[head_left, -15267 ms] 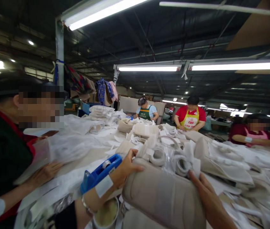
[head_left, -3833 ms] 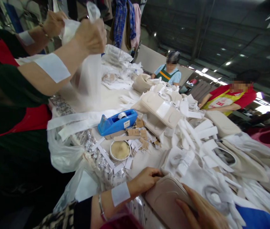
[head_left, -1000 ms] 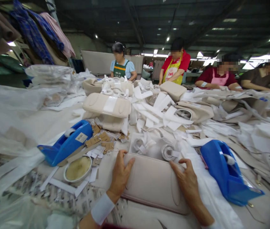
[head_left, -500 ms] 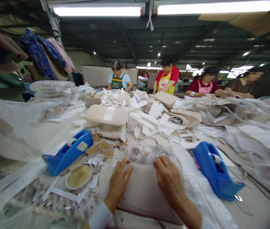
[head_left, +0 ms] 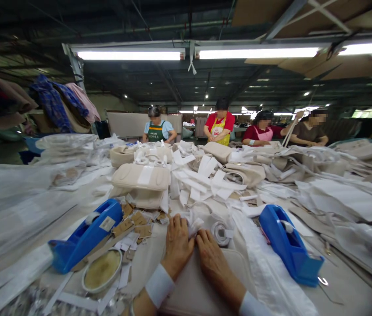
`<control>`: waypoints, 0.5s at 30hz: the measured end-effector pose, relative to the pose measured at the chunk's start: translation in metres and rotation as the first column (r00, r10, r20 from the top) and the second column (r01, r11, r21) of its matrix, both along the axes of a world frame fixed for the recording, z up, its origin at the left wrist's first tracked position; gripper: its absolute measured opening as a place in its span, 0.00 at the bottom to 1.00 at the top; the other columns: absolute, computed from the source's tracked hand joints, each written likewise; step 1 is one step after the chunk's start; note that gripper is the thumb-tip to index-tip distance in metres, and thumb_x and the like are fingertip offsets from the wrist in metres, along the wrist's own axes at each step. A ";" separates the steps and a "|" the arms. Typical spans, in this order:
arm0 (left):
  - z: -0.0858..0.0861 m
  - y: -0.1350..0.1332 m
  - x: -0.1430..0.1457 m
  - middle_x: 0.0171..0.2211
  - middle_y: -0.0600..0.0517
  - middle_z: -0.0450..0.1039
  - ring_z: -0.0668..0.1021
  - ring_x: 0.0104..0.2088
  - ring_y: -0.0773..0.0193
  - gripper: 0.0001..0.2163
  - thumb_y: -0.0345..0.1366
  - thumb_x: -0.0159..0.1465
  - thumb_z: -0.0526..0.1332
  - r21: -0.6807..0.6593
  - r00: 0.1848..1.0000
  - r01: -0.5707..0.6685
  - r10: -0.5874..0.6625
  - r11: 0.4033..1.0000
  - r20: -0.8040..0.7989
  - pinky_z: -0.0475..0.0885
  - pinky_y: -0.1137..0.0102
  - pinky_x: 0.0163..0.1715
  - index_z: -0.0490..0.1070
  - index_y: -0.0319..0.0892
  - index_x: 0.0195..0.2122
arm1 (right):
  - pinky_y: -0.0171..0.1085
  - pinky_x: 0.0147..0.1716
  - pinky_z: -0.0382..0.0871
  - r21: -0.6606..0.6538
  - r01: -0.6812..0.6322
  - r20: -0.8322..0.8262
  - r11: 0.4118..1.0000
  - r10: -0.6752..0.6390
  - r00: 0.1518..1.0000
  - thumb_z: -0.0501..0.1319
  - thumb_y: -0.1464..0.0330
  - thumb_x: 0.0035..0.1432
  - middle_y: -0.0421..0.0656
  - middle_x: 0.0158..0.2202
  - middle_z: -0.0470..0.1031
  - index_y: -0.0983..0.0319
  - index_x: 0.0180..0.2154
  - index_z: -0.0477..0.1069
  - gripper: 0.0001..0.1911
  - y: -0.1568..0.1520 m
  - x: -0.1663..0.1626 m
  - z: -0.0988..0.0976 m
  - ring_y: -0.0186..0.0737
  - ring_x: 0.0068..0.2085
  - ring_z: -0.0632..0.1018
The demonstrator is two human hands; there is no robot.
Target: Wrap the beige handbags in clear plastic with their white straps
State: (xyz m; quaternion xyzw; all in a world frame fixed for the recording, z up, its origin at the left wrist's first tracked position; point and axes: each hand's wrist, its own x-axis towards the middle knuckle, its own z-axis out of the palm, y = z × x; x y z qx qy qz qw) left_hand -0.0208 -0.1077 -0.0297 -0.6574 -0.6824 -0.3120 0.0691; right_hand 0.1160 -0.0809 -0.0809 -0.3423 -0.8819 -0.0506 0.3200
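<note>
Both of the person's hands rest side by side on a beige bag [head_left: 202, 285] that lies flat on the counter [head_left: 347, 285] directly in front of them, at the bottom middle of the view. The left hand [head_left: 177, 245] lies palm down on the bag's far edge, its fingers [head_left: 176, 226] stretched out and close together, tips reaching into a clump of white wrapping paper [head_left: 194, 226]; they appear to press rather than close on anything. The right hand [head_left: 209, 254] lies just beside it, touching it, fingers extended toward the same paper; whether they pinch any of it cannot be told. A white band [head_left: 159, 285] circles the left wrist. Just beyond the right hand sits a white tape roll [head_left: 220, 232]. A blue tape dispenser [head_left: 85, 235] stands to the left, another blue dispenser [head_left: 289, 245] to the right, and a round dish of yellowish paste [head_left: 102, 270] lies near the left one. Further back, more beige bags [head_left: 141, 177] and paper strips pile up, with co-workers [head_left: 219, 127] along the far side.
</note>
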 end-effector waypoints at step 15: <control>-0.003 0.020 -0.035 0.39 0.49 0.71 0.76 0.39 0.59 0.18 0.33 0.50 0.63 -0.027 0.593 0.356 -0.204 0.934 0.779 0.72 0.65 0.41 0.62 0.42 0.42 | 0.53 0.55 0.70 0.202 0.007 -0.082 0.979 0.010 0.997 0.43 0.83 0.56 0.62 0.58 0.67 0.72 0.59 0.62 0.29 0.017 -0.002 -0.041 0.51 0.63 0.65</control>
